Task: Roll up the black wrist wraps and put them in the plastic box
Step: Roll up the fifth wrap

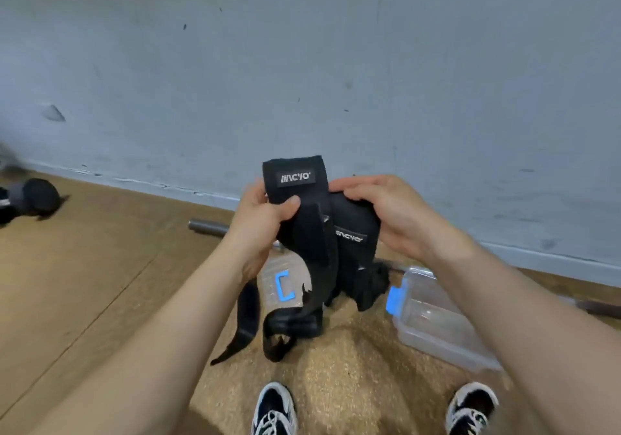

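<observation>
Two black wrist wraps with white logo patches hang in front of me. My left hand (265,213) pinches the upper end of one wrap (295,179), whose loose strap dangles down to the floor. My right hand (379,213) grips the other wrap (353,233) beside it, and that wrap's tail hangs down too. Below on the floor stands the clear plastic box (437,320) with a blue clip, open. Its clear lid (279,280) with a blue clip lies to the left, partly hidden behind the straps.
A metal bar (208,226) lies along the foot of the grey wall. A dark round object (33,196) sits at the far left on the wooden floor. My two black-and-white shoes (274,407) stand on a cork mat at the bottom.
</observation>
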Motion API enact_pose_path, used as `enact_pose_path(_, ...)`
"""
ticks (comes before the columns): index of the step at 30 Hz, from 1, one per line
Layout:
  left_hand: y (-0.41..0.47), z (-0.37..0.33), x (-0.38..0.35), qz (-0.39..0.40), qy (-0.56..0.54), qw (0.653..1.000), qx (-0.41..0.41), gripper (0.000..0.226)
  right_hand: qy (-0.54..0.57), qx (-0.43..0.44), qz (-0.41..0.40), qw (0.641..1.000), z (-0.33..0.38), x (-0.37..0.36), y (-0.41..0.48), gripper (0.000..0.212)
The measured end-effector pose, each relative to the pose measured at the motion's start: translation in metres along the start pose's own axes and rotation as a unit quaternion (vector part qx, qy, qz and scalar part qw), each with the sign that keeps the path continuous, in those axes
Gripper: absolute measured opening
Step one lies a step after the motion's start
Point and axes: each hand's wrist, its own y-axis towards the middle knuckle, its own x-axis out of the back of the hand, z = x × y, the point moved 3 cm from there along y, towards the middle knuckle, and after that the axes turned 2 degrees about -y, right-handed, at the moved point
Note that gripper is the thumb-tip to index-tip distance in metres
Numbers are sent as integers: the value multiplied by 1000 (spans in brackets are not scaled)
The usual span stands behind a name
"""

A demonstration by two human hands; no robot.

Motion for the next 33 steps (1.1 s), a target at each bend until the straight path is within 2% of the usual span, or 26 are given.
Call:
enact_pose_path(3,7,-20,-3,6,-58,998,-19,45,-45,40,-15,998,21,12,2,46)
enact_pose_path(7,16,-19,-3,39,-94,995,-22,57,-31,64,-33,997,21,24,9,74)
enact_pose_path(9,19,-12,-6,54,-103,993,-15,60,-44,61,-38,996,19,25,15,69)
enact_pose_path(12,22,-5,-14,83,-97,992,0,63,-30,32,-40,998,18,22,22,43)
enact_pose_path(15,30,-4,-20,48,-74,996,14,59,-58,22,-39,997,14,21,25,24)
enact_pose_path(19,38,-7,-16,-16,-85,996,-11,77,-61,43,-51,996,15,25,25,27)
enact_pose_path(21,40,-11,-10,-33,-27,998,-48,84,-63,56,-63,994,17,27,25,25)
enact_pose_path(23,38,-12,-9,-23,69,995,-73,71,-49,57,-76,994,16,27,26,18)
enact_pose_path(25,35,-11,-15,-16,141,988,-56,53,-37,59,-89,994,16,24,26,22)
enact_pose_path(29,31,-6,-19,-29,132,990,-41,32,-46,103,-100,989,21,19,20,19)
enact_pose_path(33,30,-12,-12,-65,109,988,-84,49,-95,123,-109,982,24,21,16,36)
